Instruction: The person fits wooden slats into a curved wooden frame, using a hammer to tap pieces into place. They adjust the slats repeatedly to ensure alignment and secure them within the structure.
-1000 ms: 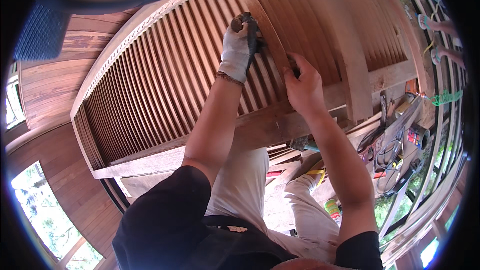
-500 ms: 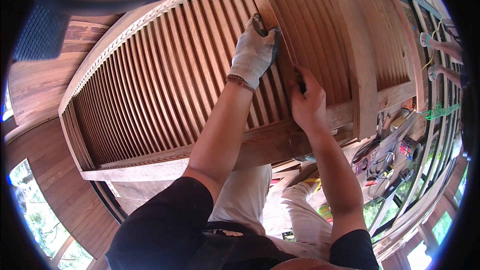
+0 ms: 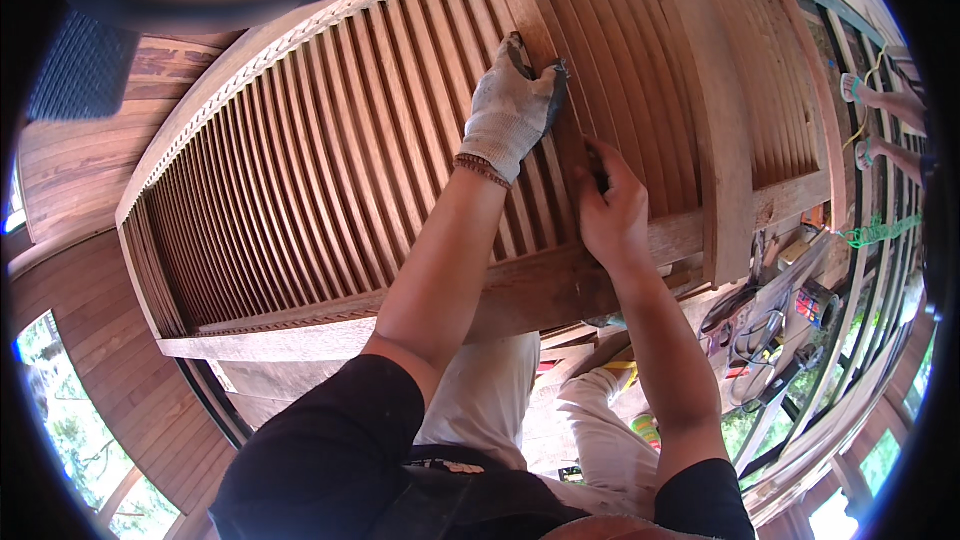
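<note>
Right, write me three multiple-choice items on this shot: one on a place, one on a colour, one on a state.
1. Where does the left hand rest?
A. on the upright bar between the slats of the slatted wooden panel
B. on the floor
C. on the person's knee

2. What colour is the glove on that hand?
A. black
B. pale grey-white
C. red

3. How is the right hand?
A. gloved and hanging free
B. bare, closed on a small dark tool against the panel
C. out of view

Answers: 1 A, the gloved palm lies on the central bar; 2 B, the knit glove is whitish; 3 B, bare fingers curl around a dark tip by the slats.
</note>
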`<state>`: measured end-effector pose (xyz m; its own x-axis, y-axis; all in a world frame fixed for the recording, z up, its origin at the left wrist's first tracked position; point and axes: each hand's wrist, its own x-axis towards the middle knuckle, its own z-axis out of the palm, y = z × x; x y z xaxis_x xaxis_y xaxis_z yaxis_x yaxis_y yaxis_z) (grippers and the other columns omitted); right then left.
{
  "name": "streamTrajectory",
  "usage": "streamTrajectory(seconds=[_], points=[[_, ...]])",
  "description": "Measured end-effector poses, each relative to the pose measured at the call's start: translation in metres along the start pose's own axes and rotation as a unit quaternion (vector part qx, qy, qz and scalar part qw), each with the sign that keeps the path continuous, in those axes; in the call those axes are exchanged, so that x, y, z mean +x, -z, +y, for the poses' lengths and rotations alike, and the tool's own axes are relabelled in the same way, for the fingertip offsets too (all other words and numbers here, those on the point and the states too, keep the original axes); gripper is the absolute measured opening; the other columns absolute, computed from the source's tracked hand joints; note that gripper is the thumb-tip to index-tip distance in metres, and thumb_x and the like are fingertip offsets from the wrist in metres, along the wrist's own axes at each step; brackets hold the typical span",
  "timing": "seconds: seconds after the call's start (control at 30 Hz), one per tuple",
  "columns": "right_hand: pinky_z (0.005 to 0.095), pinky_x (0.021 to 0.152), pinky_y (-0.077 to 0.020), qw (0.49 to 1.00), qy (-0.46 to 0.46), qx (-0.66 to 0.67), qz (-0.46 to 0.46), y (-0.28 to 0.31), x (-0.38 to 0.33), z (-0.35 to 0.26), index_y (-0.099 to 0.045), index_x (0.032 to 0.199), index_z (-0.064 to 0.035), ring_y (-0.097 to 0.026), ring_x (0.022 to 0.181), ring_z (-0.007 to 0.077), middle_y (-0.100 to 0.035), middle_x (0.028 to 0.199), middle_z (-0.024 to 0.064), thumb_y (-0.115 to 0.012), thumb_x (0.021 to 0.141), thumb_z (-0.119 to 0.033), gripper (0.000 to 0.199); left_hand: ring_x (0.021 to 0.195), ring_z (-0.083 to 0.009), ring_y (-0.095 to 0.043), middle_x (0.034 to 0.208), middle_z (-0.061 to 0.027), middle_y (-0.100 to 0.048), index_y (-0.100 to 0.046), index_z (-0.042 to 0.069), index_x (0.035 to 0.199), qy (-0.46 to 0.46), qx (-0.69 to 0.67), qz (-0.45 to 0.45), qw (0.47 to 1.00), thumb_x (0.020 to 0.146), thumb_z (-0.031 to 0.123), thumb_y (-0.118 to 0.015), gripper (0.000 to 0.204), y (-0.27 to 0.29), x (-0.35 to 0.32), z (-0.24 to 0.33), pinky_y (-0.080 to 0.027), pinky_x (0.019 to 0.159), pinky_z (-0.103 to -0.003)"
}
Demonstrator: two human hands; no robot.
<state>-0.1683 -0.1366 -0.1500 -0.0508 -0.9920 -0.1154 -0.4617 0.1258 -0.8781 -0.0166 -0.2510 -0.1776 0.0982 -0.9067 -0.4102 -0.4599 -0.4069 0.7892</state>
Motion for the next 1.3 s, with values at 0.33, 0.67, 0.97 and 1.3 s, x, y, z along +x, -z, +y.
streamTrajectory(seconds=[0.33,0.67,0.97,1.3], points=[[0.0381,0.083,-0.0535,1.000,-0.010,-0.001,-0.002,-0.002,0.002,0.002,-0.062,0.125,0.0022,-0.072,0.096,0.0346,-0.071,0.102,0.0248,-0.061,0.092,-0.006,0.035,0.125,-0.0376,-0.058,0.131,-0.0287,-0.060,-0.034,-0.001,0.150,0.016,0.059,-0.001,0.998,0.094,0.033,-0.065,0.073,0.011,-0.010,0.017,-0.046,0.108,-0.041],[0.0346,0.084,-0.0525,1.000,-0.022,0.005,-0.007,-0.005,0.006,-0.004,-0.064,0.125,0.0014,-0.071,0.095,0.0281,-0.072,0.101,0.0221,-0.062,0.092,-0.006,0.034,0.121,-0.0376,-0.061,0.128,-0.0276,-0.063,-0.031,-0.001,0.152,-0.002,0.046,0.019,0.999,0.092,0.037,-0.066,0.079,0.016,-0.018,0.022,-0.049,0.105,-0.041],[0.0394,0.081,-0.0539,1.000,0.016,-0.021,0.001,-0.011,0.012,0.000,-0.066,0.122,0.0000,-0.071,0.098,0.0371,-0.070,0.101,0.0274,-0.060,0.092,-0.012,0.033,0.115,-0.0400,-0.064,0.119,-0.0300,-0.065,-0.024,-0.005,0.153,-0.029,0.256,0.020,0.966,0.091,0.048,-0.067,0.092,0.007,-0.015,0.017,-0.050,0.102,-0.042],[0.0372,0.083,-0.0530,0.998,-0.015,0.003,0.068,0.072,-0.052,0.032,-0.068,0.115,0.0000,-0.069,0.089,0.0259,-0.071,0.099,0.0142,-0.061,0.097,-0.016,0.025,0.122,-0.0384,-0.060,0.129,-0.0261,-0.062,-0.033,-0.005,0.147,-0.162,0.113,0.092,0.976,0.090,0.037,-0.069,0.079,0.000,-0.017,0.005,-0.047,0.106,-0.038]])
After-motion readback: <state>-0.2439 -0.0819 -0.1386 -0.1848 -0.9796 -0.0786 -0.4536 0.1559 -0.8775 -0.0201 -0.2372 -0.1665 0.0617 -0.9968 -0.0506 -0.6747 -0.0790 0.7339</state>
